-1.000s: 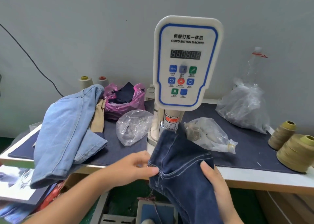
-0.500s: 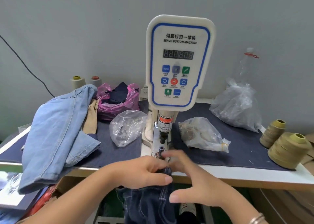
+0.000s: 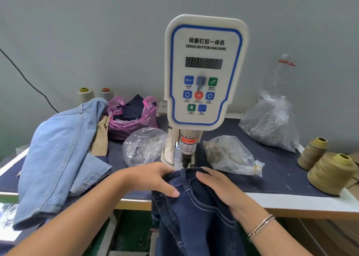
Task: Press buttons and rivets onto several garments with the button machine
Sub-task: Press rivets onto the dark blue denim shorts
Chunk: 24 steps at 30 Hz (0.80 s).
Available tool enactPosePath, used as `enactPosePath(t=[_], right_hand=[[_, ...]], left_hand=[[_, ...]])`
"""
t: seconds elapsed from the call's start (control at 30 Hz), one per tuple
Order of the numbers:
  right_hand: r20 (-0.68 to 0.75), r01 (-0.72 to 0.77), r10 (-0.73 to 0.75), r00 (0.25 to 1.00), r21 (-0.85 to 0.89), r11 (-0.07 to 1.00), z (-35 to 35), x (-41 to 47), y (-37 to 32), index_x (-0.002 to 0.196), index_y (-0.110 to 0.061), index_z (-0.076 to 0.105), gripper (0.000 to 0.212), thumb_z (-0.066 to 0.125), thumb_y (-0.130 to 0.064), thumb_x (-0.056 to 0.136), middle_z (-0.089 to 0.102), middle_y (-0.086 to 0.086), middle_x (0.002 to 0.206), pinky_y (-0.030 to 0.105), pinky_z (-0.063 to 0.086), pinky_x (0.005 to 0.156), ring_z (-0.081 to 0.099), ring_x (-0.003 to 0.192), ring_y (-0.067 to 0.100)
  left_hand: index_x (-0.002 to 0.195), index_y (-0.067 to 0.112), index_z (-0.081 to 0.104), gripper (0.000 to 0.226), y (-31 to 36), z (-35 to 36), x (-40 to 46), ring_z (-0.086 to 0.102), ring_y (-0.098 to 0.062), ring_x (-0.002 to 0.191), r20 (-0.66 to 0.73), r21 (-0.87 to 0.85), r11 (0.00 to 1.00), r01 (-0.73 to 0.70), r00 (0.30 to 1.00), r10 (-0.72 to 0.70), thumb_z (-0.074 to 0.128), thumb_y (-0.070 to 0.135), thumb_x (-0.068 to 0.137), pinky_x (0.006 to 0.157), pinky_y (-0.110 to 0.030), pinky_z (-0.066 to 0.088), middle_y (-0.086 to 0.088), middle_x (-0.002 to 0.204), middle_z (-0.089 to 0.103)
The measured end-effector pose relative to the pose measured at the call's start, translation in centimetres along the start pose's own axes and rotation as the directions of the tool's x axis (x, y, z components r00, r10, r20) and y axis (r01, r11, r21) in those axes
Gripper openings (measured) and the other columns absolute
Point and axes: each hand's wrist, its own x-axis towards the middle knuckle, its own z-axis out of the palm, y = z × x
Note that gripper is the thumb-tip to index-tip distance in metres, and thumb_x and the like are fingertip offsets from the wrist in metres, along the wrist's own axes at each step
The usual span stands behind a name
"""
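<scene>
The white servo button machine [image 3: 206, 71] stands at the middle of the table, its black punch [image 3: 185, 161] pointing down. Dark blue jeans [image 3: 194, 213] hang over the table's front edge, their waistband and a belt loop lying directly under the punch. My left hand [image 3: 153, 178] pinches the waistband's left side, thumb on top of the cloth. My right hand [image 3: 219, 189] lies flat on the jeans to the right of the belt loop, fingers fairly straight.
A light blue denim garment [image 3: 62, 149] is heaped at the left. Two clear bags of metal parts [image 3: 143, 145] [image 3: 229, 154] flank the machine. A pink bag [image 3: 132, 115], a large clear bag [image 3: 270, 121] and olive thread cones [image 3: 330, 172] stand around the dark table mat [image 3: 275, 170].
The jeans were held up in front of the machine, then lowered. Now both hands have spread the waistband under the punch, the right hand flattening onto the cloth.
</scene>
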Motion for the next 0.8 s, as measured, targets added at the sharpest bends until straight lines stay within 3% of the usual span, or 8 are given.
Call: enactPosePath(t=[0.13, 0.27, 0.4, 0.5, 0.6, 0.67, 0.8], right_hand=[[-0.058, -0.034, 0.036, 0.998, 0.033, 0.999, -0.2, 1.4, 0.5, 0.1, -0.022, 0.074, 0.025, 0.05, -0.024, 0.097, 0.072, 0.005, 0.106, 0.019, 0.052, 0.075, 0.068, 0.1, 0.016], [-0.129, -0.009, 0.012, 0.992, 0.026, 1.0, -0.5, 3.0, 0.2, 0.098, -0.019, 0.073, 0.02, 0.053, -0.023, 0.096, 0.074, 0.003, 0.101, 0.017, 0.052, 0.07, 0.069, 0.094, 0.013], [-0.15, 0.005, -0.005, 0.989, 0.001, 1.0, -0.7, 4.4, 0.4, 0.103, -0.017, 0.07, 0.019, 0.055, -0.026, 0.095, 0.074, 0.003, 0.101, 0.021, 0.053, 0.075, 0.069, 0.096, 0.015], [-0.09, -0.038, 0.048, 0.995, 0.103, 0.994, -0.6, 4.7, 2.0, 0.104, -0.014, 0.069, 0.019, 0.055, -0.023, 0.095, 0.072, 0.009, 0.105, 0.03, 0.053, 0.085, 0.068, 0.098, 0.021], [-0.098, -0.024, 0.038, 0.994, 0.141, 0.99, -0.5, 5.1, 2.0, 0.104, -0.012, 0.068, 0.018, 0.055, -0.021, 0.095, 0.073, 0.01, 0.102, 0.025, 0.054, 0.074, 0.07, 0.092, 0.019], [-0.129, -0.003, 0.018, 0.992, 0.114, 0.994, -0.6, 5.5, 1.5, 0.106, -0.012, 0.068, 0.018, 0.056, -0.021, 0.094, 0.074, 0.008, 0.099, 0.021, 0.053, 0.068, 0.07, 0.09, 0.017], [-0.161, 0.006, 0.009, 0.987, 0.096, 0.995, -0.7, 6.1, 1.8, 0.106, -0.012, 0.067, 0.018, 0.057, -0.019, 0.093, 0.074, 0.006, 0.097, 0.019, 0.053, 0.067, 0.071, 0.088, 0.015]], left_hand=[[0.123, 0.016, 0.06, 0.03, -1.9, 0.0, 0.3, 0.063, -0.015, 0.112, 0.029, -0.205, 0.978, -0.048, 0.998, 0.055, 0.061, 0.017, 0.093, 0.094, -0.025, 0.049, 0.006, 0.117, 0.069], [0.125, 0.005, 0.056, 0.039, -3.1, -0.4, 1.1, 0.059, -0.034, 0.119, -0.11, -0.404, 0.91, -0.091, 0.993, 0.05, 0.06, 0.023, 0.09, 0.105, -0.049, 0.043, -0.017, 0.124, 0.064], [0.123, 0.006, 0.055, 0.033, -3.3, -0.4, 2.4, 0.064, -0.028, 0.112, -0.192, -0.489, 0.858, -0.159, 0.979, 0.072, 0.061, 0.015, 0.092, 0.096, -0.037, 0.051, -0.014, 0.119, 0.067], [0.112, 0.002, 0.057, 0.042, -4.6, 0.4, 3.0, 0.067, -0.03, 0.103, -0.227, -0.524, 0.84, -0.137, 0.974, 0.017, 0.073, 0.021, 0.079, 0.092, -0.041, 0.052, -0.019, 0.111, 0.069], [0.115, -0.002, 0.056, 0.06, -5.2, 0.8, 3.5, 0.065, -0.034, 0.104, -0.298, -0.559, 0.808, -0.186, 0.955, 0.014, 0.079, 0.028, 0.069, 0.097, -0.049, 0.047, -0.025, 0.114, 0.066], [0.116, -0.007, 0.054, 0.068, -5.1, 0.6, 4.0, 0.064, -0.033, 0.098, -0.361, -0.569, 0.791, -0.224, 0.933, 0.004, 0.08, 0.029, 0.064, 0.096, -0.047, 0.047, -0.028, 0.115, 0.064], [0.115, -0.004, 0.058, 0.054, -5.4, 0.6, 4.8, 0.066, -0.032, 0.098, -0.379, -0.609, 0.758, -0.235, 0.925, -0.017, 0.077, 0.017, 0.07, 0.092, -0.041, 0.05, -0.024, 0.112, 0.067]])
